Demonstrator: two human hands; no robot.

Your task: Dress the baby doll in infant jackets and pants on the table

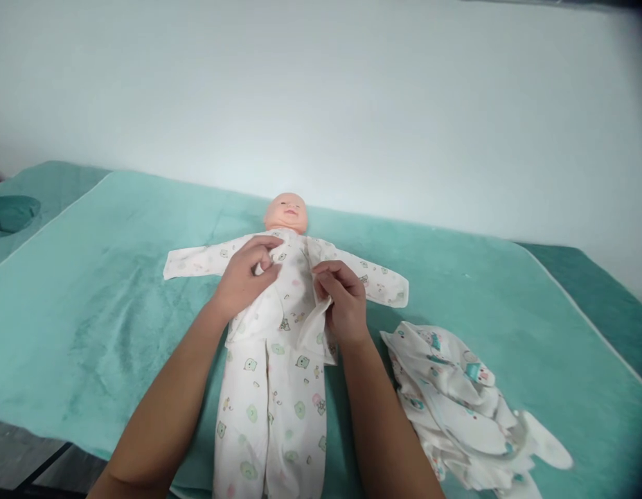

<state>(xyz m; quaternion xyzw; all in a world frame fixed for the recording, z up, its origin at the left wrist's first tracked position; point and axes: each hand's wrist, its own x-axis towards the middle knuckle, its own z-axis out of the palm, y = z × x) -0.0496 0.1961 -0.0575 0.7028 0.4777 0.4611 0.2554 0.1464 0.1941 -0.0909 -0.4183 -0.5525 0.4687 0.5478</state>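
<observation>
1. White printed cloth forms a top [296,301] worn by a doll [286,213], which lies face-up with its sleeves spread wide.
2. The right hand [345,299] pinches the top's loose front edge between thumb and fingers, lifting it slightly.
3. The left hand [248,274] is at the chest's opposite side, thumb and forefinger parted; whether its curled fingers grip cloth cannot be told.
4. Matching trousers [271,416] cover the doll's legs.
5. Crumpled printed clothing [463,409] lies at right on a green cover [118,333].
</observation>
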